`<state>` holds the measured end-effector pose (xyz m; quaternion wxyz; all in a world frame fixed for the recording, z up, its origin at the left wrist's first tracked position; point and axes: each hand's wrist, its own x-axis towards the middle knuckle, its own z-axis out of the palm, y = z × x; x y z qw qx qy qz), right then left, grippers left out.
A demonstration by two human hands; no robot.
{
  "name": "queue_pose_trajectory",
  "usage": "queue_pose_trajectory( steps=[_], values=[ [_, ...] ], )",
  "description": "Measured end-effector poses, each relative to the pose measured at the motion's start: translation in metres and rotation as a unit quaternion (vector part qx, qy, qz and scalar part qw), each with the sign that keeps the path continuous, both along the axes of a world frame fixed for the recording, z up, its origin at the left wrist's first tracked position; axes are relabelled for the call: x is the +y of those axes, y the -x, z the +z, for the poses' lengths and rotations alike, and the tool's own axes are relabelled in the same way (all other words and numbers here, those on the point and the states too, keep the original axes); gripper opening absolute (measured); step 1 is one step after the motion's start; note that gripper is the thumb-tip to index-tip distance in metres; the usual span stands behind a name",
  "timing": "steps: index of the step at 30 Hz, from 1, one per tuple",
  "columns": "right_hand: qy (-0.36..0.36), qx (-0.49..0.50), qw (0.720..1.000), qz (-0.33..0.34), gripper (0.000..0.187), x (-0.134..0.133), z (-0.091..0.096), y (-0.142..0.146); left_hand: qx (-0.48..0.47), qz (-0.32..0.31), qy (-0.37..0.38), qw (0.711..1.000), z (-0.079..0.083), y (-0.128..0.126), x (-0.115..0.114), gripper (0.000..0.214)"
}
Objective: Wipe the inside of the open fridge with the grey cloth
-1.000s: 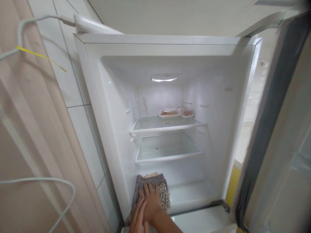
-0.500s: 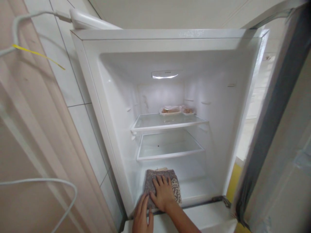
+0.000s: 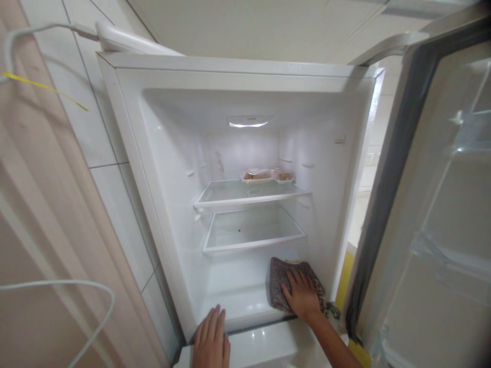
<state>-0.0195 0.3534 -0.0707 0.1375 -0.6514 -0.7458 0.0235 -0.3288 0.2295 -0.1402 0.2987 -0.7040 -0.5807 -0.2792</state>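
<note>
In the head view, a folded brown patterned cloth lies on the floor of an open white refrigerator, at the lower right of its interior. My right hand rests on top of it with fingers spread, pressing it flat. The cloth reaches near the right inner wall, and part of it is covered by the hand. At the bottom left, my left hand is stretched out over the front edge of the compartment, fingers straight, holding nothing.
Above the cloth are a lower glass shelf and an upper glass shelf, which bears wrapped food trays. The open door stands at the right. A pinkish panel and a white cable are on the left.
My right hand has slid the cloth from the left to the right side of the refrigerator floor. My left hand has shifted slightly left. The view has swung to the right.
</note>
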Motion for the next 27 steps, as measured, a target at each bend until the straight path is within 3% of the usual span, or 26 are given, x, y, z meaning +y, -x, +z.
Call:
queue_pose_trajectory(
  steps=[3,10,16,20,27],
  values=[
    [0.008,-0.010,1.000,0.010,0.062,-0.007,0.003,-0.001,0.005,0.001,0.007,1.000,0.006,-0.002,0.000,0.060],
    [0.056,0.009,0.987,0.152,0.075,-0.034,0.010,0.001,0.011,0.015,0.010,1.000,0.008,-0.007,-0.003,0.058],
    [0.096,0.046,0.964,0.244,0.079,-0.053,0.021,0.061,-0.027,0.012,0.012,1.000,0.011,-0.009,0.008,0.047],
    [0.090,0.069,0.939,0.323,0.071,-0.064,0.035,0.106,-0.088,0.024,0.010,0.996,0.007,-0.010,0.020,0.063],
    [0.092,0.055,0.929,0.353,0.060,-0.062,0.042,0.142,-0.166,0.034,-0.007,0.986,0.008,-0.019,0.025,0.061]
  ],
)
